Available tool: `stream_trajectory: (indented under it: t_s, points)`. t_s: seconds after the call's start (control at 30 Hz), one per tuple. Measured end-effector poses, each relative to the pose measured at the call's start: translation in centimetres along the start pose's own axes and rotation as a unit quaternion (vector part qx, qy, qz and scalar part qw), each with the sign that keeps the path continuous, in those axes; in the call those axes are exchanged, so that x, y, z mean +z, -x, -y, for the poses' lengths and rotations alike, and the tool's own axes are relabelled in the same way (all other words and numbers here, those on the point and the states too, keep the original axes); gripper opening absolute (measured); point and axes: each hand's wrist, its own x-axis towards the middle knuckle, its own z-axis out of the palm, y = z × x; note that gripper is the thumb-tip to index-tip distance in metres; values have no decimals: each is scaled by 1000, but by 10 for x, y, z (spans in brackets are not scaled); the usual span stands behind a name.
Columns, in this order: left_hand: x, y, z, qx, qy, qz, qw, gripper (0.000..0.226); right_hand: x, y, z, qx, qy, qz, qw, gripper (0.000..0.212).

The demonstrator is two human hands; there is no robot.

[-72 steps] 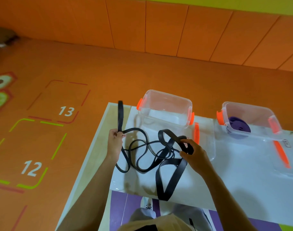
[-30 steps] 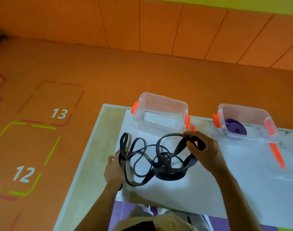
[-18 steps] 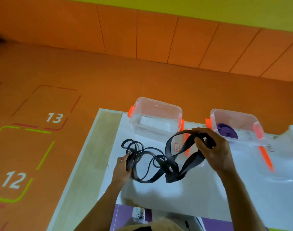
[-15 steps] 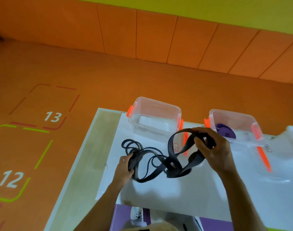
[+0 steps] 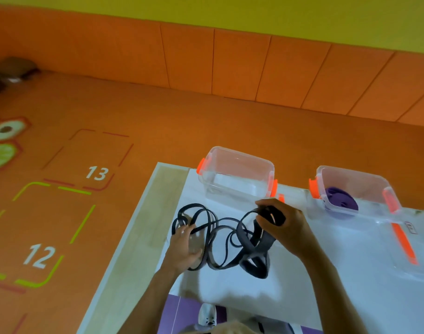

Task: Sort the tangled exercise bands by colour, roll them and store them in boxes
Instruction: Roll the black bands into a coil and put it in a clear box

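A tangle of black exercise bands (image 5: 226, 242) lies on the white table (image 5: 302, 292). My right hand (image 5: 285, 227) grips the wide black band at the tangle's right end, holding it a little above the table. My left hand (image 5: 185, 247) lies on the thin black loops at the left end, fingers spread and fairly straight. Behind the tangle stands a clear box (image 5: 237, 174) with orange clips and nothing in it. To its right, a second clear box (image 5: 355, 189) holds a rolled purple band (image 5: 341, 203).
A clear lid with an orange strip (image 5: 403, 239) lies at the right of the table. The table's pale wooden left edge (image 5: 138, 237) borders an orange floor with painted numbers 12 and 13. An orange padded wall runs behind.
My right hand has come down and left with the wide band, bunching the tangle. My left hand has flattened onto the thin loops. The camera has tilted slightly.
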Motion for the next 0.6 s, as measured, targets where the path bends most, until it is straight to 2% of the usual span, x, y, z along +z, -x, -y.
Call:
stream_trajectory:
  t_s: [0.07, 0.13, 0.23, 0.33, 0.4, 0.47, 0.53, 0.6]
  points:
    - [-8, 1, -29, 75, 27, -10, 997, 74, 5, -4, 5, -7, -1, 11, 1000, 30]
    - [-17, 3, -66, 120, 85, 18, 989, 81, 11, -7, 9, -7, -5, 23, 1000, 34]
    - [-24, 9, -109, 154, 169, 123, 966, 105, 21, -8, 10, 3, -19, 33, 999, 38]
    - [-10, 11, -134, 158, 193, 137, 959, 120, 27, -8, 12, 24, -33, 41, 998, 44]
    - [0, 10, -142, 164, 206, 93, 960, 112, 28, -7, 12, 39, -51, 54, 996, 45]
    - [5, 7, -141, 170, 220, 54, 959, 97, 24, -3, 9, 58, -123, 66, 989, 40]
    - [4, 4, -138, 154, 245, 41, 956, 87, 14, -1, 6, 79, -194, 64, 976, 38]
    - [4, 0, -135, 144, 262, 32, 954, 78, 5, -1, 5, 94, -218, 46, 970, 30]
